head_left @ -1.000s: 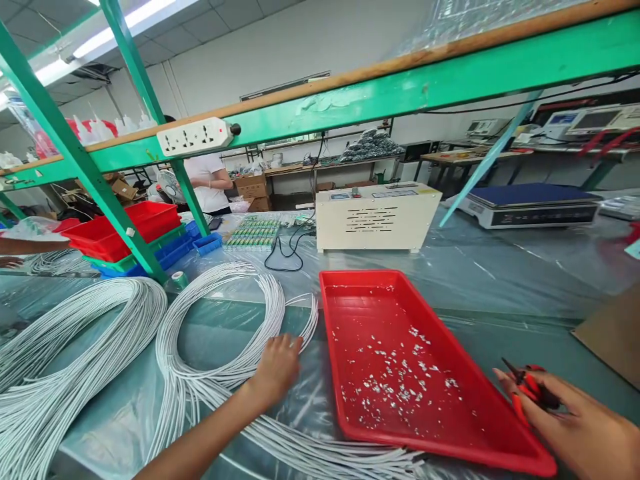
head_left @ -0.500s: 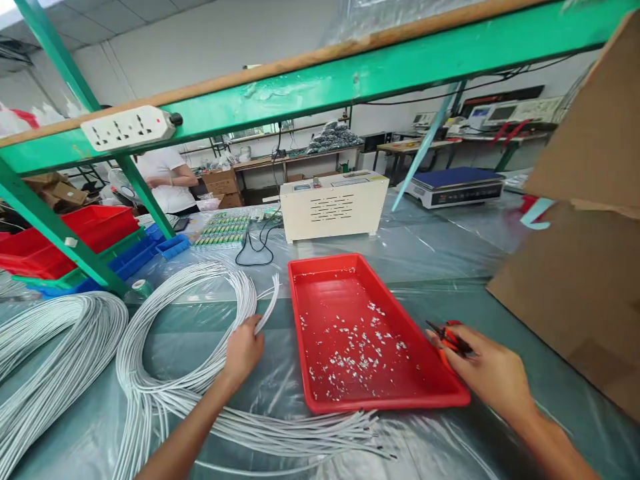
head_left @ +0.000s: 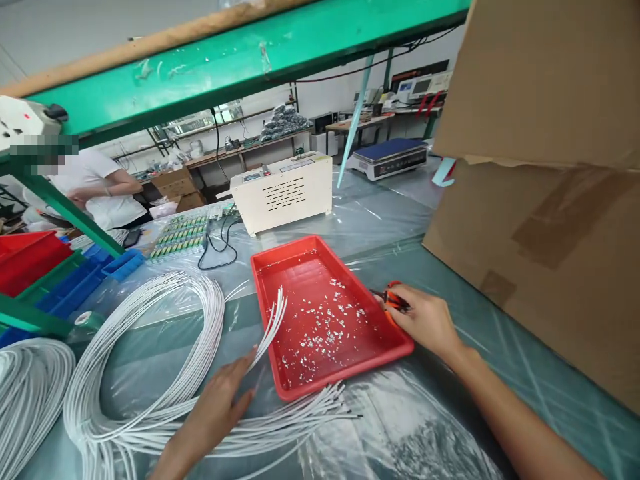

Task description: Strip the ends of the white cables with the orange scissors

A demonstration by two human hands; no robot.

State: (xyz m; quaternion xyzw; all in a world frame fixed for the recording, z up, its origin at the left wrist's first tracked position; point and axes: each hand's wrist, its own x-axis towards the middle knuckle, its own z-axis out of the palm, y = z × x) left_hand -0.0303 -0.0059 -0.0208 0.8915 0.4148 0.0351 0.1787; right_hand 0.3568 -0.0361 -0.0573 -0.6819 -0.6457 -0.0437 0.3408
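My left hand (head_left: 223,400) is closed round a small bunch of white cables (head_left: 274,327). Their loose ends stick up over the left rim of a red tray (head_left: 345,365). Small white scraps lie scattered on the tray's floor. By the tray's right wall, my right hand (head_left: 430,320) grips pliers with orange and black handles (head_left: 396,301), the dark jaws pointing left toward the tray. Beneath my left hand lies a large coil of white cables (head_left: 210,327), its many loose ends (head_left: 325,403) fanned out in front of the tray.
Another cable coil (head_left: 33,400) sits at far left, near stacked plastic bins (head_left: 75,287). Behind the tray stand a cream machine (head_left: 285,197) and a scale (head_left: 387,157). A big cardboard box (head_left: 540,220) walls off the right. A green beam (head_left: 225,63) crosses above; a person (head_left: 100,183) works beyond.
My view has turned to the right. My left hand has carried the cable ends rightward from beside the tray to over its left rim. The pliers stay in my right hand by the tray's right wall.
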